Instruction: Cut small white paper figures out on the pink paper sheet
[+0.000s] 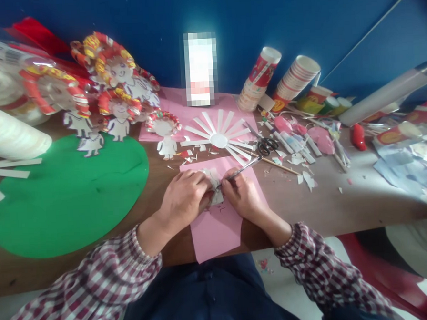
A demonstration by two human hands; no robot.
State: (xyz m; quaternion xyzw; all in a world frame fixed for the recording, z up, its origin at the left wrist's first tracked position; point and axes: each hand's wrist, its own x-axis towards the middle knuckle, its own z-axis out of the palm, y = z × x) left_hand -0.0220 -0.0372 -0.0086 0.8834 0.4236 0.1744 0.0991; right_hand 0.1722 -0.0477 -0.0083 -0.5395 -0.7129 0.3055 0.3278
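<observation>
Head view: small white paper piece [218, 198] lies between the hands on pink paper sheet [217, 236], left hand [186, 192] curled against it, grip unclear, right hand [244, 192] clamped on slim silvery pen-like tool [247, 166] slanting up-right.

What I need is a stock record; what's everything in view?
Paper piece: one, white, between hands
Slim tool: one, silvery, right hand
Pink sheets: two, pink, under hands, by wall
Scissors: one pair, black, centre right
Strip fans: two, white, beyond hands, left edge
Figures: several, white, red and yellow rings, left rear
Round sheet: one, green, left
Cylinders: at least two, cream, far left
Cup stacks: two, red and white, right rear
Stick: one, tan, below scissors
Scraps: many, white, around scissors
Bright rectangle: one, white, at wall
Other clutter: uncounted, mixed, far right
Table: one, brown, beneath
Wall: one, blue, rear
Left hand: one, bare, on paper piece
Right hand: one, bare, holding slim tool
Sleeves: two, maroon check, forearms
</observation>
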